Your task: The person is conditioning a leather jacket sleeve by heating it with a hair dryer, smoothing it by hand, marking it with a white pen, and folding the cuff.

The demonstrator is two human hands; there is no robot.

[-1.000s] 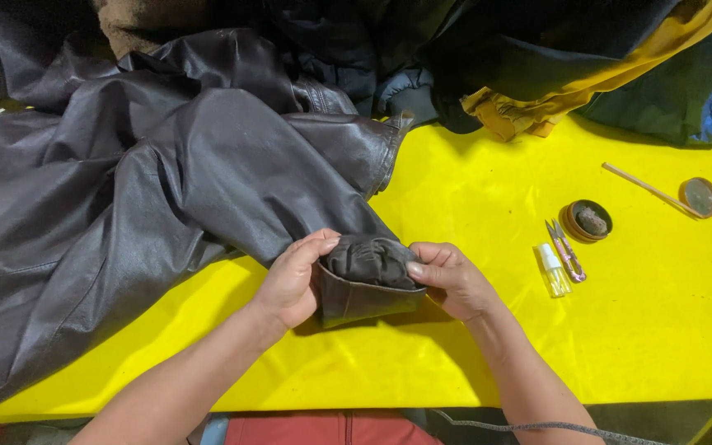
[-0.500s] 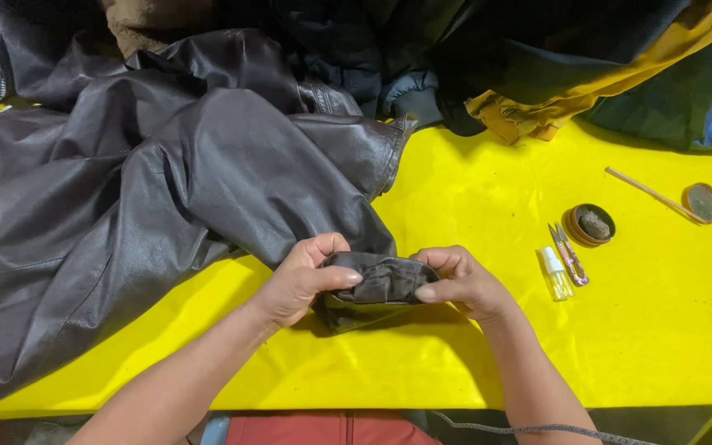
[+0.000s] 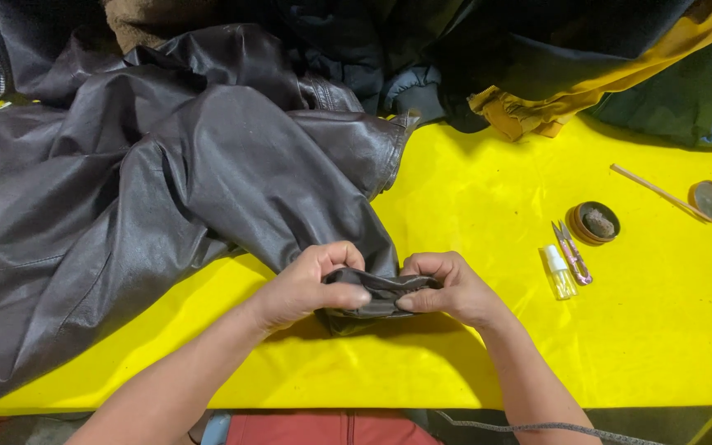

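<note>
A dark brown leather jacket [image 3: 150,189] lies spread over the left of a yellow table [image 3: 471,354]. One sleeve runs toward me, and its cuff [image 3: 381,290] is pressed flat between both hands. My left hand [image 3: 311,284] pinches the cuff's left end with thumb and fingers. My right hand [image 3: 447,288] pinches the right end the same way. The cuff's opening is squeezed closed and partly hidden by my fingers.
Right of my hands lie a small clear bottle [image 3: 559,272], small thread snips [image 3: 572,251] and a round open tin [image 3: 593,222]. Farther right are a thin stick [image 3: 657,192] and a round lid [image 3: 709,200]. Dark and mustard garments [image 3: 537,74] pile along the far edge.
The cuff was held open and upright a second ago. Both hands have since pressed it flat and drawn closer together along its edge.
</note>
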